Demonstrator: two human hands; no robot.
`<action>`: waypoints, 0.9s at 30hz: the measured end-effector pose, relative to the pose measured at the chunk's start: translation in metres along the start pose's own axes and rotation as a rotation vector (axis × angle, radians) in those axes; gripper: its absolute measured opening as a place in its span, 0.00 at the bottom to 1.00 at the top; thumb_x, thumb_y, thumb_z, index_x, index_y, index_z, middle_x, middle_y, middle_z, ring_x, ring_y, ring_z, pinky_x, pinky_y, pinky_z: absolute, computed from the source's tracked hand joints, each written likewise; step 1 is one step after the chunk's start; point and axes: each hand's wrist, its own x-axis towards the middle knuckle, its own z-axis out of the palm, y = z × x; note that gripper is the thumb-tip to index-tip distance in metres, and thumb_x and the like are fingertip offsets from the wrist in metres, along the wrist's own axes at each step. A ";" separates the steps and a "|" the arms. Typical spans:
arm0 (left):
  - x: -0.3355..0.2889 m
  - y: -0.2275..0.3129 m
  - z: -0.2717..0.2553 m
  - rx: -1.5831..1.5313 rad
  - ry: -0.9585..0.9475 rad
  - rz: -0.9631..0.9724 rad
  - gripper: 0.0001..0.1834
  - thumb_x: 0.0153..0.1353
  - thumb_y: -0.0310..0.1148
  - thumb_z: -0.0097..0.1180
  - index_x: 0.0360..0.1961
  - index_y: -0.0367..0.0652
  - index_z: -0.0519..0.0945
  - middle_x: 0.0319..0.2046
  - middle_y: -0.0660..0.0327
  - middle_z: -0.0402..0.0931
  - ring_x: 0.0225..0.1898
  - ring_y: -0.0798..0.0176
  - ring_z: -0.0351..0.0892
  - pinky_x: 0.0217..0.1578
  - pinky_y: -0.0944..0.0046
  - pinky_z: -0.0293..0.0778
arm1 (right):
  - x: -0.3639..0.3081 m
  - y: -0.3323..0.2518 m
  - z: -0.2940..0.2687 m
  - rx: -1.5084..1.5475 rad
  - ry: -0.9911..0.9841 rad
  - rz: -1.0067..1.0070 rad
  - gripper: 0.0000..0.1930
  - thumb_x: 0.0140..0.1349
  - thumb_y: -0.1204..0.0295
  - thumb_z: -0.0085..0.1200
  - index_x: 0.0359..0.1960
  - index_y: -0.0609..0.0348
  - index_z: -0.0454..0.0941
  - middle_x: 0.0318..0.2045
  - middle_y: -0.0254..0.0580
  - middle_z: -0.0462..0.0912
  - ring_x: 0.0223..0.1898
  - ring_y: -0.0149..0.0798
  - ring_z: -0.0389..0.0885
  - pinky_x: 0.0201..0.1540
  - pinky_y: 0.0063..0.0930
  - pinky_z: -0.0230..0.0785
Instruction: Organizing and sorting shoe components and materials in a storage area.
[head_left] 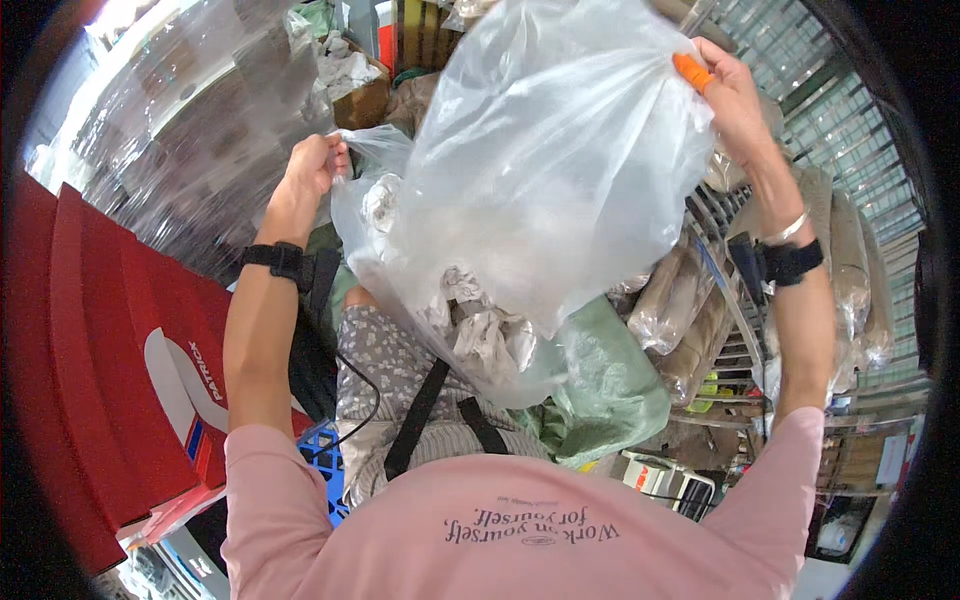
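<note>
A large translucent plastic bag [560, 150] is stretched up in front of me between both hands. My left hand [318, 162] is closed on a gathered edge at its left side. Higher up on the right, my right hand [738, 98] grips the bag's other edge. A small orange piece [692, 73] shows at that hand's fingers; I cannot tell whether it is worn or held. Crumpled whitish paper [485, 330] lies in the bag's lower part, seen through the film. Below the bag is a green plastic sack [610, 385].
Red boxes [110, 370] are stacked close on my left, with film-wrapped cartons [170, 110] beyond. At right, plastic-wrapped brown bundles [690, 310] sit by a metal rack [745, 320]. A blue plastic crate [325, 455] and a pale device [665, 485] are near my body.
</note>
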 end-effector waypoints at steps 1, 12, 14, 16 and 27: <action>-0.001 0.002 0.002 0.000 0.003 0.005 0.07 0.59 0.25 0.40 0.25 0.38 0.69 0.18 0.61 0.67 0.16 0.68 0.59 0.17 0.66 0.57 | -0.003 -0.003 -0.005 0.003 0.001 -0.005 0.06 0.56 0.74 0.47 0.32 0.61 0.75 0.29 0.39 0.79 0.28 0.36 0.76 0.31 0.26 0.66; -0.002 0.004 -0.009 0.021 0.043 0.044 0.07 0.59 0.24 0.40 0.25 0.38 0.69 0.17 0.63 0.66 0.15 0.70 0.58 0.16 0.67 0.55 | 0.018 -0.072 -0.112 0.675 0.677 0.039 0.20 0.62 0.72 0.40 0.54 0.69 0.63 0.51 0.54 0.70 0.50 0.44 0.73 0.53 0.35 0.67; -0.003 0.003 -0.009 -0.002 0.015 0.062 0.08 0.60 0.25 0.39 0.25 0.38 0.69 0.17 0.63 0.66 0.16 0.70 0.58 0.17 0.67 0.55 | 0.021 -0.087 -0.104 0.729 0.802 0.081 0.18 0.62 0.73 0.40 0.53 0.68 0.65 0.50 0.52 0.71 0.49 0.43 0.73 0.53 0.35 0.67; -0.006 0.004 -0.007 -0.001 0.029 0.032 0.08 0.60 0.25 0.38 0.25 0.39 0.68 0.17 0.64 0.66 0.15 0.70 0.57 0.17 0.68 0.55 | 0.017 -0.101 -0.080 0.777 0.826 0.173 0.18 0.62 0.73 0.41 0.52 0.68 0.66 0.49 0.51 0.72 0.49 0.43 0.73 0.53 0.34 0.68; -0.010 -0.002 0.003 -0.050 0.078 0.044 0.07 0.58 0.22 0.38 0.29 0.35 0.71 0.18 0.63 0.67 0.15 0.69 0.59 0.16 0.67 0.54 | 0.025 -0.116 -0.068 0.729 0.162 -0.102 0.15 0.62 0.72 0.42 0.49 0.67 0.69 0.44 0.42 0.76 0.39 0.33 0.77 0.41 0.23 0.72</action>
